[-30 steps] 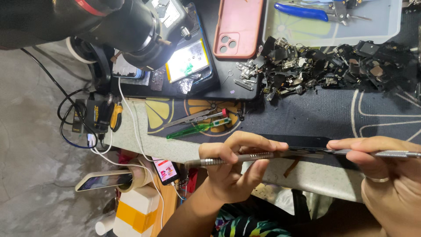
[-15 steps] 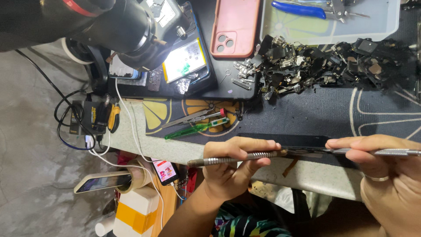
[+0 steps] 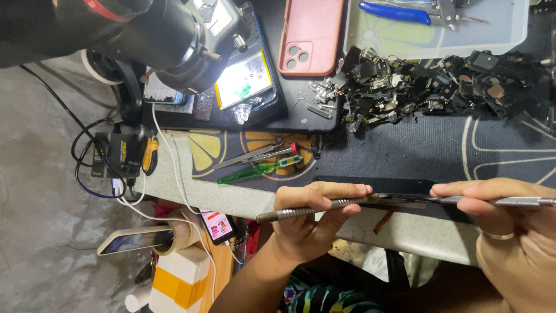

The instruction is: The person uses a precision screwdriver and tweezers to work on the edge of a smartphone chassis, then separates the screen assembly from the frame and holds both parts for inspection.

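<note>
My left hand (image 3: pixel 307 223) grips a metal tool with a knurled handle (image 3: pixel 301 213), held level at the near table edge. Its tip meets the edge of a thin dark phone panel (image 3: pixel 399 199), seen edge-on between my two hands. A small orange flex strip (image 3: pixel 383 221) hangs under the panel. My right hand (image 3: pixel 509 232), with a ring on one finger, pinches the panel's other end together with a second slim metal tool (image 3: pixel 524 202) that points right.
On the dark mat lie tweezers (image 3: pixel 249 156), a green pry tool (image 3: pixel 255 172), a heap of small black parts (image 3: pixel 434 87), a pink phone case (image 3: pixel 310 35) and an opened phone (image 3: pixel 243 81) lit under a black microscope (image 3: pixel 168 35). Blue-handled pliers (image 3: pixel 394 11) rest on a tray. Cables (image 3: pixel 116 168) hang left.
Both hands keep the same grip on the tools and panel; they have hardly moved. The view has shifted slightly.
</note>
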